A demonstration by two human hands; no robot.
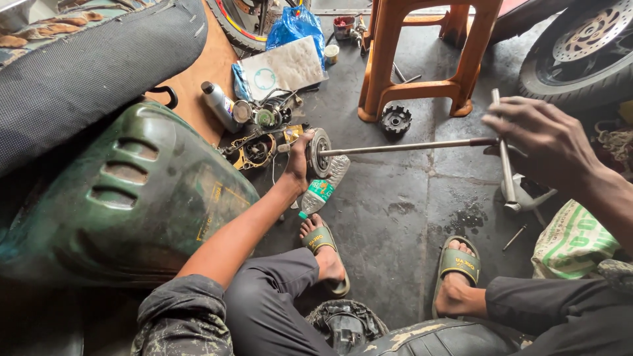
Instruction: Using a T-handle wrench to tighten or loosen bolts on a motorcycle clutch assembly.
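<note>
Both hands are engaged mid-frame: the round metal part (320,153) is steadied by the clamped left hand (299,160), so the T-handle wrench (422,145) can be turned by the closed right hand (537,140).

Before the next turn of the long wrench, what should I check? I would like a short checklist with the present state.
1. Left hand holds the round metal part: ok.
2. Right hand grips the T-handle wrench at its crossbar: ok.
3. Wrench tip seated in the part: cannot tell.
4. Plastic bottle lies right under the part: not ok.
5. Feet clear of the wrench: ok.
</note>
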